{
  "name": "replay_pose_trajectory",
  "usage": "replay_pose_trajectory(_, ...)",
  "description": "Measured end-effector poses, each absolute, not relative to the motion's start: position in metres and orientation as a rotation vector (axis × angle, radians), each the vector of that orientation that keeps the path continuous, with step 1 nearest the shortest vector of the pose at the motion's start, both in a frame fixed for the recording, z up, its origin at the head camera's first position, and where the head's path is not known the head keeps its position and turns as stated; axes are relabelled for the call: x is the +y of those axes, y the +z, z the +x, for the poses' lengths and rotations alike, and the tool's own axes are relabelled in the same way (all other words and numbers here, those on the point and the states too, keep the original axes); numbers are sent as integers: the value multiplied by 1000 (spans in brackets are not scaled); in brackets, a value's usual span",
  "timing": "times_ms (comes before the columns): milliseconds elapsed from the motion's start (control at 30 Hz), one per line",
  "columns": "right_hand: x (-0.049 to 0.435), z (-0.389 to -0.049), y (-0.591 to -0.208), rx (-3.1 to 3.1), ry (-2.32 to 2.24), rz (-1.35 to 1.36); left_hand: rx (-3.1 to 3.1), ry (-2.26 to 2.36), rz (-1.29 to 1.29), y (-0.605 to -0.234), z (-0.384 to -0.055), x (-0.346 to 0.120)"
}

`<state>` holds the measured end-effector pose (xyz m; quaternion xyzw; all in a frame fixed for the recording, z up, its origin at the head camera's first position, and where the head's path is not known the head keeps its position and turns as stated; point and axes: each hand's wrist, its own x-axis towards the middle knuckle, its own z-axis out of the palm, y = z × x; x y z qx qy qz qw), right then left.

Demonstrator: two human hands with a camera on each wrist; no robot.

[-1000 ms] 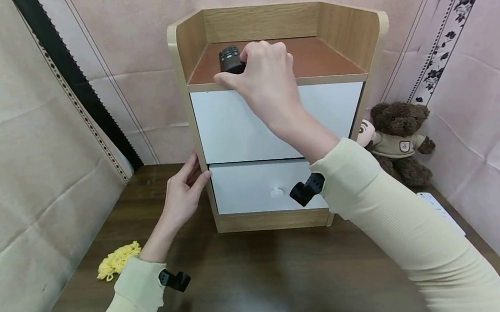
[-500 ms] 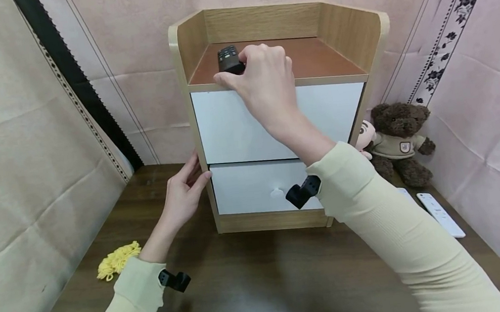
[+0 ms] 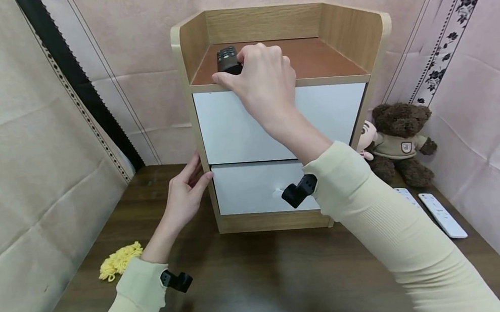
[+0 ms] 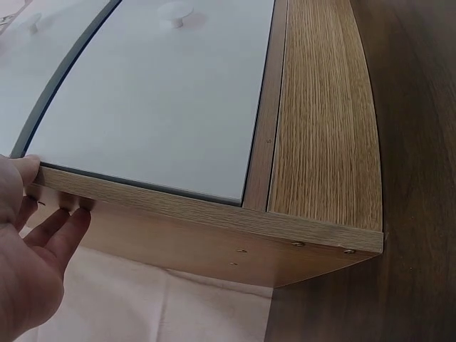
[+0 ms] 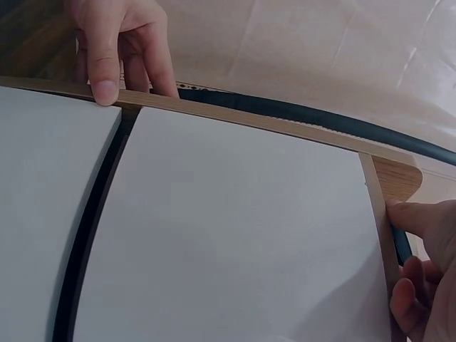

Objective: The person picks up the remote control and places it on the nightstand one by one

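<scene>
A small wooden cabinet (image 3: 263, 22) with two white drawer fronts stands on the dark table. My left hand (image 3: 183, 196) grips its left side, thumb on the front edge near the gap between the drawers, fingertips against the side panel (image 4: 178, 235). Up at the brown top shelf (image 3: 308, 58), my right hand (image 3: 267, 83) holds a black remote control (image 3: 228, 60) between thumb and fingers, its buttons facing up. In the right wrist view, the right thumb lies by the front rim of the top, above the upper drawer front (image 5: 235, 228). Part of the remote is hidden by the hand.
Right of the cabinet sit a brown teddy bear (image 3: 401, 142) and a pink doll (image 3: 367, 138), partly hidden. Before them lie two white remotes, one (image 3: 443, 216) nearer the table's right edge. A yellow yarn bundle (image 3: 121, 261) lies left. Pale cloth (image 3: 470, 117) hangs around.
My right hand and the black remote have shifted slightly left along the shelf. The right forearm moved left too, uncovering the white remotes. My left hand keeps its place on the cabinet.
</scene>
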<state>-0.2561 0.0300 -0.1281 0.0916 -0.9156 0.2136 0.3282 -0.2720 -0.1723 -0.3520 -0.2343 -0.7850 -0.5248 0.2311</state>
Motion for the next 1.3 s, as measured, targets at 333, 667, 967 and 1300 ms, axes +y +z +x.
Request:
replay_pose_trajectory(333,31,-255,-128,-2401,567,246,-2148,-1457,-642,-352,-271,-172)
replay_pose_trajectory(667,57,-250,-133,-2265,810,503,-2158,-1440,-630,-352,-272,-171)
replay_pose_trajectory(967,126,-232,-160,-1982,820,682,-2176,-1440,-623,-350,-270,-170)
replay_pose_trajectory(1300,194,-210,-203,-1900,720,744,-2185,-1446,-595,-351,-270,-170)
